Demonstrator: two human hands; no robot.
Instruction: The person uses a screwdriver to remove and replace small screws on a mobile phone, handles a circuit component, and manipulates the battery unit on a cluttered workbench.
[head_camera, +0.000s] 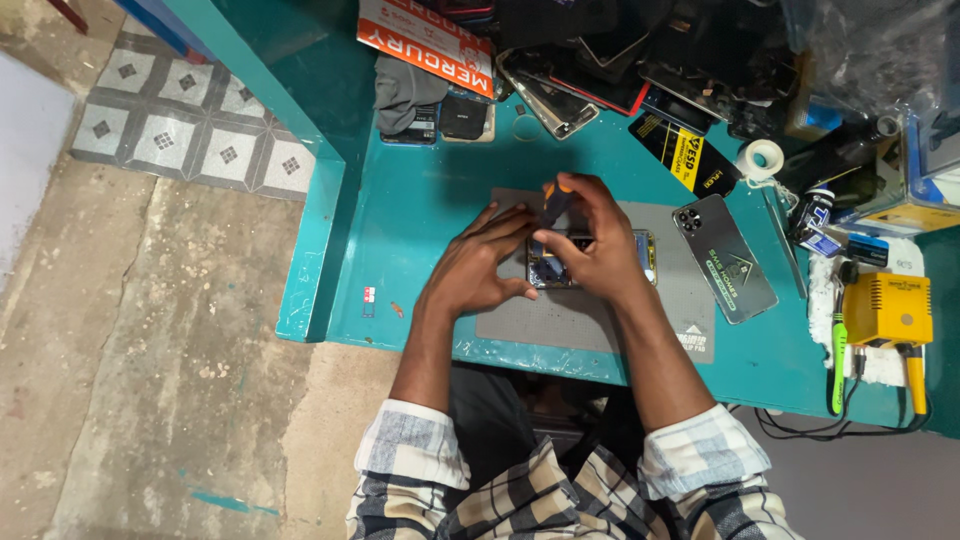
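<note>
An opened phone (552, 272) lies on a grey work mat (600, 310) on the teal table. My left hand (478, 265) rests on the mat with its fingers pressed against the phone's left end. My right hand (592, 238) sits over the phone, fingers closed around a small dark screwdriver with an orange top (553, 200), its tip pointing down at the phone. Most of the phone is hidden under both hands.
A grey phone back cover (724, 257) lies right of the mat. A yellow tool station (888, 310), green and yellow handles, a tape roll (760, 158) and a pile of phone parts (600, 60) crowd the far and right sides. The table edge (310, 250) drops to concrete floor.
</note>
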